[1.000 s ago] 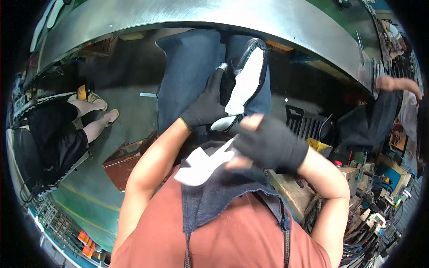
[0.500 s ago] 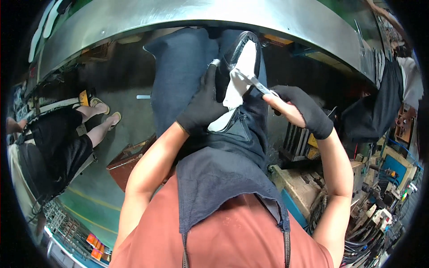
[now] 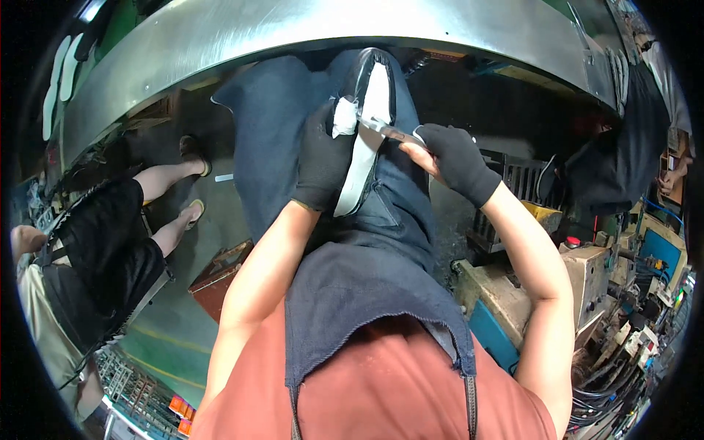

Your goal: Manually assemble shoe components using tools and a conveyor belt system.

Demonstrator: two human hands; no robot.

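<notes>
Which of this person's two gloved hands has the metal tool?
The right hand: it is closed around the metal tool, while the left hand instead grips the left side of the black shoe.

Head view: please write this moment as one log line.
left hand: against left of shoe | right hand: holds metal tool at shoe | shoe: on thigh, white side up

The person's left hand (image 3: 323, 158) grips a black shoe (image 3: 364, 158), pale underside up; the right hand (image 3: 456, 155) holds a metal tool (image 3: 393, 133) over it.
</notes>
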